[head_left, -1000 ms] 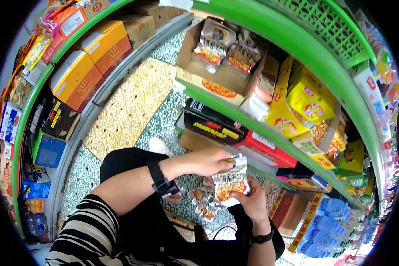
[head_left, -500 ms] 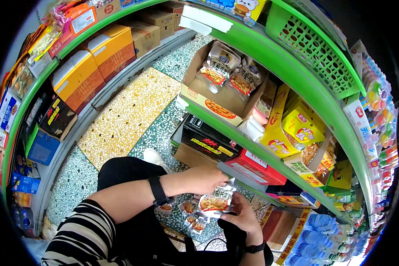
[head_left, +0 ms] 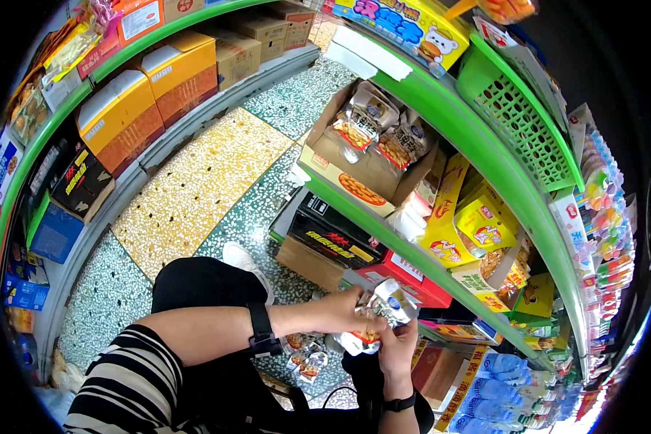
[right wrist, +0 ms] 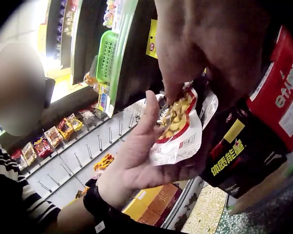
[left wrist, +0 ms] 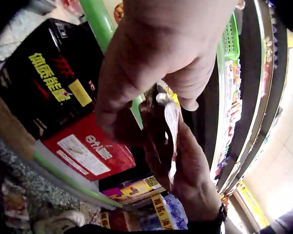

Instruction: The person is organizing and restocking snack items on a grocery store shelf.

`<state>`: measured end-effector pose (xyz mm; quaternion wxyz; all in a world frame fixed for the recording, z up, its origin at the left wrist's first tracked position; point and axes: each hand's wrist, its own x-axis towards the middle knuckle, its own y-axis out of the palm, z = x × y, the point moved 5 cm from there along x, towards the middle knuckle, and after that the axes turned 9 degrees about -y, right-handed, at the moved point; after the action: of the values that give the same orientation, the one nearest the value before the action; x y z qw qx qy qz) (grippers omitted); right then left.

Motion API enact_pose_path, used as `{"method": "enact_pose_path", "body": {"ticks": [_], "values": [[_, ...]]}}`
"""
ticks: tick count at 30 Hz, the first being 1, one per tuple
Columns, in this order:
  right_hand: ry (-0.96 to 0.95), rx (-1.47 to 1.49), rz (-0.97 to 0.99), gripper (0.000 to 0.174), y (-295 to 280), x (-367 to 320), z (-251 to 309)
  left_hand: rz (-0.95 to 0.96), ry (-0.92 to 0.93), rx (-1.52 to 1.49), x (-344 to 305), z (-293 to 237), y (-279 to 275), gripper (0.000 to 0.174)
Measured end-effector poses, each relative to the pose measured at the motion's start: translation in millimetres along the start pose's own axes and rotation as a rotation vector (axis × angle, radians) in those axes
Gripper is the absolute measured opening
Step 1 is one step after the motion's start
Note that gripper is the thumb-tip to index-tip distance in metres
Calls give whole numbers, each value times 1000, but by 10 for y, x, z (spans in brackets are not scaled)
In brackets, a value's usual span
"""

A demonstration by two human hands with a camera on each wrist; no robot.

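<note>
In the head view, a silvery snack packet (head_left: pixel 391 302) with a picture of nuts on its front is held between both hands. My left hand (head_left: pixel 340 312) reaches across its front and grips its left side, covering much of the print. Opposite it, my right hand (head_left: pixel 398 349) pinches the right edge. The right wrist view shows the packet's printed nut picture (right wrist: pixel 177 119) and white-and-red lower part, with the left thumb standing up beside it. Seen from the left wrist, the packet (left wrist: pixel 172 119) is edge-on between the hands. Similar small packets (head_left: pixel 309 364) lie on the floor below.
An open carton (head_left: pixel 347 177) with similar packets sits on the green-edged shelf (head_left: pixel 412 90) ahead. Black (head_left: pixel 333 235) and red boxes (head_left: pixel 405 278) stand beneath. Yellow snack boxes (head_left: pixel 448 242) and a green basket (head_left: pixel 517 108) are to the right; orange cartons (head_left: pixel 126 116) line the left shelf.
The packet has turned and tilted between the hands. My left hand has come down from its top edge across its front. The head view has shifted, showing more of the upper shelf.
</note>
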<state>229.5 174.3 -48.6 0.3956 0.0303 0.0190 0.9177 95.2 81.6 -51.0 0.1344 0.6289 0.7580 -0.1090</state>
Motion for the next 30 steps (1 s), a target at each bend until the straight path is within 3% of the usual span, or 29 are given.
{"method": "enact_pose_path", "body": {"ticks": [2,3,7,9,11,13,16,17,20,24,30], "values": [[13,24,-31,50,128,34,146,204,150,-155,-147,-146,97,63],[6,16,-35,50,167,48,185,75,152,-86,-221,-184,16,54],[22,161,-68,49,274,105,262,72,152,-116,-307,-311,-178,51],[37,244,-68,48,331,155,329,2,250,-26,-321,-329,-270,52],[75,286,-15,48,428,197,430,-21,323,41,-346,-367,-360,55],[134,303,87,50,545,267,560,-30,282,148,-431,-455,-506,57],[100,-70,194,54,594,424,757,-66,280,223,-455,-360,-634,56],[-108,-376,326,54,595,547,844,-72,291,247,-483,-354,-703,54],[-78,-372,524,49,837,703,1006,-69,302,242,-543,-304,-848,51],[15,-905,691,36,1161,818,1289,-111,308,228,-592,-311,-1008,53],[-22,-725,773,33,1485,1109,1476,-335,364,108,-652,-430,-1279,57]]}}
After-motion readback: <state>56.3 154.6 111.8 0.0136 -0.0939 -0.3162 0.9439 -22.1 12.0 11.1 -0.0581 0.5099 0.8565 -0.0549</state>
